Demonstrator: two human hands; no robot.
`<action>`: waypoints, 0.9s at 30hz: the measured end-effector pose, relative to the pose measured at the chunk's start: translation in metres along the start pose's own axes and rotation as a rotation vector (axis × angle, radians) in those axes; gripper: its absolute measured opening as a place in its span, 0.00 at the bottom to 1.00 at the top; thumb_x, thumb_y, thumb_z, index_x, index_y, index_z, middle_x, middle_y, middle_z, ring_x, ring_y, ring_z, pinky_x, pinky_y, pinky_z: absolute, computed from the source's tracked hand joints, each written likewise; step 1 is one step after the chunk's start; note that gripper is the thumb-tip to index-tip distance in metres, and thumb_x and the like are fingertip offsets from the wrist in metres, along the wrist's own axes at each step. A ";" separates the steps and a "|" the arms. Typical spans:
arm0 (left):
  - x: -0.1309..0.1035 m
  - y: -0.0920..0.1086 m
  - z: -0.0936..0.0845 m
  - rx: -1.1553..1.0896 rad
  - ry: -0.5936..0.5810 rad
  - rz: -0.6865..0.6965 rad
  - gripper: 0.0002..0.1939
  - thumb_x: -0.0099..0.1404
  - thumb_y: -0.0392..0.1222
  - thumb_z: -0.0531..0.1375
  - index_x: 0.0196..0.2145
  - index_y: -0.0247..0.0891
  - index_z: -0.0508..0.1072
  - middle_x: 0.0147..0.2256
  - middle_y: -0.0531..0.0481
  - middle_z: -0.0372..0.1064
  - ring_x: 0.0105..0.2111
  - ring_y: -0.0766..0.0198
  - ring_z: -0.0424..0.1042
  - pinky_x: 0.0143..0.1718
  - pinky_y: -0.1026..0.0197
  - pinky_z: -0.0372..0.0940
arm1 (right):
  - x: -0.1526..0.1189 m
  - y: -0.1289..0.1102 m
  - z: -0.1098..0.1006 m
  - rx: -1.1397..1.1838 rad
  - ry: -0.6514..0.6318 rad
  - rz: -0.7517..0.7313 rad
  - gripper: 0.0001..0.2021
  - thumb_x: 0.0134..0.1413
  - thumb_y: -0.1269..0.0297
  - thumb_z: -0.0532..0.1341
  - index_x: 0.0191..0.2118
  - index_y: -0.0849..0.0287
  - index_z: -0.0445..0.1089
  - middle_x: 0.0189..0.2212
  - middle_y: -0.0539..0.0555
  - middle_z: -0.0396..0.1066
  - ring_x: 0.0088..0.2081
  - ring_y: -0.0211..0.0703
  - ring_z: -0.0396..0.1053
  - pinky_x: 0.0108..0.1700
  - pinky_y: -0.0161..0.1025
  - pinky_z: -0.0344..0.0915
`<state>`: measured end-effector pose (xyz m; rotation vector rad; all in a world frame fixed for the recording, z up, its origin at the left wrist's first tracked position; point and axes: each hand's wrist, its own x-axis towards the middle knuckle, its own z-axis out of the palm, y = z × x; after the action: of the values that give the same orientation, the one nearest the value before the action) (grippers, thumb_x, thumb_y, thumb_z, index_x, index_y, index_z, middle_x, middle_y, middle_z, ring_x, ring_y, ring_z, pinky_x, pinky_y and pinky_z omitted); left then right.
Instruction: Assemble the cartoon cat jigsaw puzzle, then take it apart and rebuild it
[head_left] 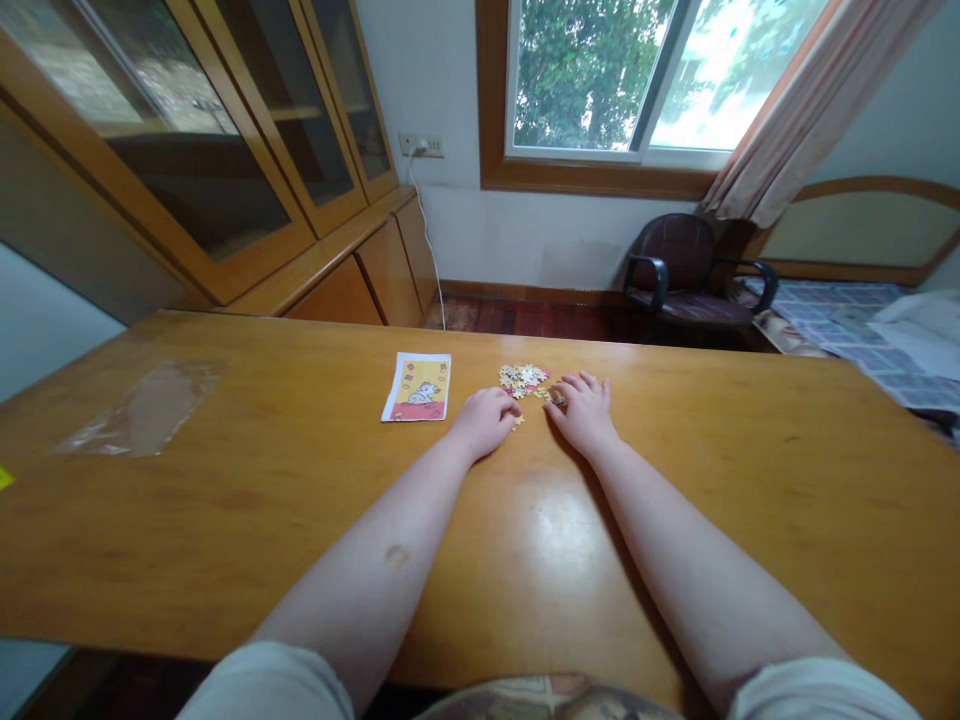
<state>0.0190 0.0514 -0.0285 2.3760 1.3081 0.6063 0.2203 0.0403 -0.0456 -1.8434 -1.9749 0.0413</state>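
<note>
A small heap of jigsaw puzzle pieces (pixel 523 379) lies on the wooden table (pixel 300 500), white and yellow with some pink. At its near left, my left hand (pixel 484 422) has its fingers curled, with a yellow puzzle piece (pixel 518 422) at the fingertips. My right hand (pixel 585 410) rests at the heap's right side, fingers spread, palm down. A few loose pieces lie by its thumb and index finger, partly covered. Left of my left hand lies a picture card (pixel 417 387) showing a white cartoon animal on yellow and pink.
A clear plastic bag (pixel 150 408) lies flat on the table's left side. Beyond the table stand a glass-door cabinet (pixel 330 230), an armchair (pixel 686 270) and a bed (pixel 847 315). A white cable (pixel 426 220) hangs from a wall socket.
</note>
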 end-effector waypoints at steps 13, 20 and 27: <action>0.001 -0.002 0.001 -0.006 -0.002 -0.001 0.14 0.60 0.34 0.53 0.34 0.39 0.79 0.37 0.47 0.72 0.40 0.59 0.70 0.46 0.57 0.65 | 0.001 0.005 0.002 0.057 0.101 -0.048 0.08 0.57 0.62 0.60 0.36 0.50 0.78 0.45 0.53 0.74 0.54 0.54 0.60 0.61 0.62 0.39; 0.001 -0.002 0.002 -0.009 0.017 0.003 0.14 0.60 0.33 0.53 0.35 0.39 0.79 0.36 0.47 0.72 0.40 0.59 0.70 0.46 0.57 0.65 | 0.000 0.000 -0.002 0.126 0.110 -0.294 0.05 0.51 0.60 0.66 0.28 0.51 0.78 0.34 0.51 0.74 0.44 0.46 0.66 0.61 0.53 0.46; -0.001 -0.003 0.003 0.017 0.010 0.030 0.16 0.61 0.35 0.53 0.38 0.43 0.80 0.36 0.47 0.71 0.40 0.59 0.70 0.46 0.56 0.65 | -0.004 -0.006 -0.006 0.197 -0.064 -0.445 0.07 0.53 0.57 0.63 0.35 0.49 0.78 0.40 0.51 0.74 0.46 0.47 0.65 0.59 0.54 0.49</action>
<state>0.0183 0.0520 -0.0324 2.4132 1.2886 0.6186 0.2164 0.0340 -0.0390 -1.2673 -2.2894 0.1548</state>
